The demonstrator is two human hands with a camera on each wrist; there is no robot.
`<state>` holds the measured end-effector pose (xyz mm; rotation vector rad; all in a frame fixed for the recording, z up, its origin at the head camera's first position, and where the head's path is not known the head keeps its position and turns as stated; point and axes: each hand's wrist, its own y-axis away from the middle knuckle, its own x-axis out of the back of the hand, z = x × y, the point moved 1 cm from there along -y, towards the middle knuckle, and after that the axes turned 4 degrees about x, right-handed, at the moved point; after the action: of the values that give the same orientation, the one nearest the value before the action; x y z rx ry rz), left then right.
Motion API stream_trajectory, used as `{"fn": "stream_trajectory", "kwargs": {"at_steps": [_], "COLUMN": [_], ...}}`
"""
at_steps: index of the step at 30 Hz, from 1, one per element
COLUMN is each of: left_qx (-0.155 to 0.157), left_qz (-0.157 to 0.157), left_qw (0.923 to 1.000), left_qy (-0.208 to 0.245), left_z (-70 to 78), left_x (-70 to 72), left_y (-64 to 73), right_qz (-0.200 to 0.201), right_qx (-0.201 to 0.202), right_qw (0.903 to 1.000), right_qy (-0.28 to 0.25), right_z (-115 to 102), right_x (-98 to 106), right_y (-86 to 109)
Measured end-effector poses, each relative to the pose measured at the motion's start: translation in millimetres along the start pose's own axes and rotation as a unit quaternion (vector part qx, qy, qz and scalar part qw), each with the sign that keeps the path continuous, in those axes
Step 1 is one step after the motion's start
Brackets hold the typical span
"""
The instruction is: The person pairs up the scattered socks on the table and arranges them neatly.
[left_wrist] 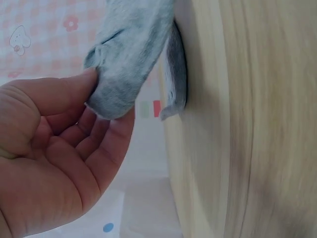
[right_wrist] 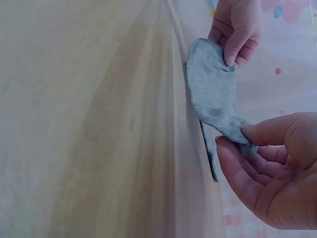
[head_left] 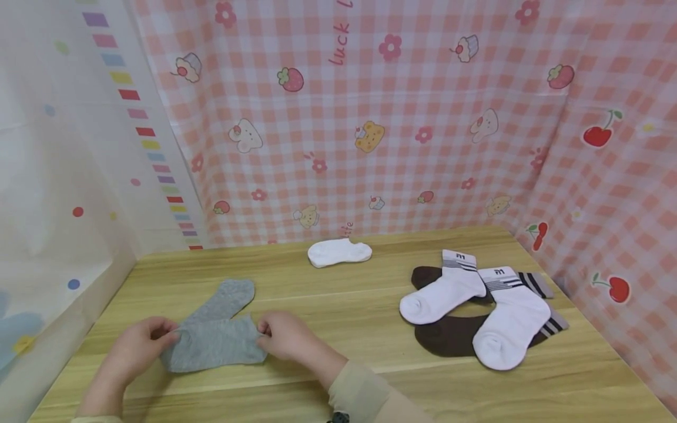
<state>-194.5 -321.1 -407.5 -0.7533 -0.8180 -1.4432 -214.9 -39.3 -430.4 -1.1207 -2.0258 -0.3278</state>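
Observation:
A grey sock (head_left: 217,345) is stretched sideways between my two hands, above the left part of the table. My left hand (head_left: 138,346) pinches its left end between thumb and fingers. At the right end, my right hand (head_left: 285,336) pinches the sock's edge. Behind it a second grey sock (head_left: 224,299) lies slantwise on the wood, partly covered by the held one. The left wrist view shows the held sock (left_wrist: 129,59) hanging over the thumb and fingertips of the left hand (left_wrist: 64,139). In the right wrist view both hands hold the sock (right_wrist: 213,84) near the tabletop.
On the wooden table (head_left: 338,329), a white low-cut sock (head_left: 338,252) lies near the back edge. At right, two white socks with striped cuffs (head_left: 510,323) overlap dark brown socks (head_left: 449,336) with grey striped cuffs. A pink checked cloth (head_left: 365,117) hangs behind.

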Motion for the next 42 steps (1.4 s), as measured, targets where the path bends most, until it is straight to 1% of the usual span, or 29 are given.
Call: {"fn": "stream_trajectory", "kwargs": {"at_steps": [4,7,13,15,18,23,27,30,34,38,42], "left_qx": [0.007,0.003,-0.010,-0.009,-0.006,0.005,-0.006,-0.013,-0.008,-0.005,-0.008], "left_qz": [0.026,0.056,0.126,0.142,0.156,0.172,0.185,0.185,0.182,0.176,0.174], "left_qw": [0.9995,0.9981,0.9915,0.9892,0.9867,0.9828,0.9791,0.9770,0.9744,0.9721,0.9670], "left_qy": [0.017,0.025,0.032,0.034,0.045,0.067,0.085,0.105,0.132,0.155,0.186], "left_z": [3.2,6.7,12.9,14.9,18.4,26.4,34.1,41.3,52.9,64.5,73.8], "left_x": [-0.9,-2.4,-6.6,-8.2,-9.9,-15.5,-21.8,-26.4,-31.5,-36.2,-41.8], "left_y": [0.1,0.7,0.9,0.6,-1.2,-3.6,-6.6,-9.1,-12.7,-15.5,-19.3], "right_qz": [0.033,0.054,0.078,0.089,0.106,0.127,0.144,0.152,0.163,0.185,0.205], "right_qx": [0.000,-0.001,-0.012,-0.012,-0.009,-0.010,-0.016,-0.022,-0.030,-0.039,-0.052], "right_qw": [0.9994,0.9982,0.9952,0.9938,0.9919,0.9894,0.9871,0.9858,0.9838,0.9796,0.9745], "right_qy": [-0.013,-0.025,-0.059,-0.064,-0.069,-0.069,-0.067,-0.067,-0.067,-0.068,-0.074], "right_z": [2,4,8,10,13,21,28,33,39,46,51], "right_x": [6,9,17,19,21,25,30,35,41,47,53], "right_y": [1.0,0.6,0.6,0.2,-0.9,-0.9,1.5,3.8,5.6,6.0,6.8]}}
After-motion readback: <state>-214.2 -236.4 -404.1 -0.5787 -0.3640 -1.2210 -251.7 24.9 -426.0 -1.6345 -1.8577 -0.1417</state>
